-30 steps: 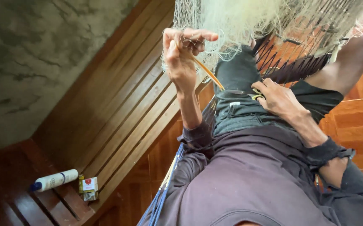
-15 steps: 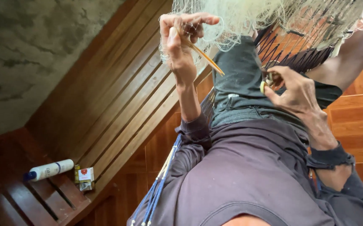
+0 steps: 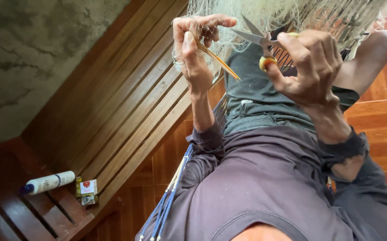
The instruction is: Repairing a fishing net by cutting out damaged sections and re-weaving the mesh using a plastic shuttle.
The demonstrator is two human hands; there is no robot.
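Two hands up at the net [image 3: 291,13]: your left hand [image 3: 193,53] pinches mesh and a yellow needle [image 3: 218,60], your right hand [image 3: 311,67] grips scissors [image 3: 258,38], blades apart beside the strand, nothing visibly cut yet.

A pale, fine-meshed fishing net [image 3: 291,13] hung bunched overhead, a thin amber netting needle [image 3: 218,61] slanted down beside it, and small scissors [image 3: 258,40] with yellow-ringed handles pointed their open blades toward its strands.
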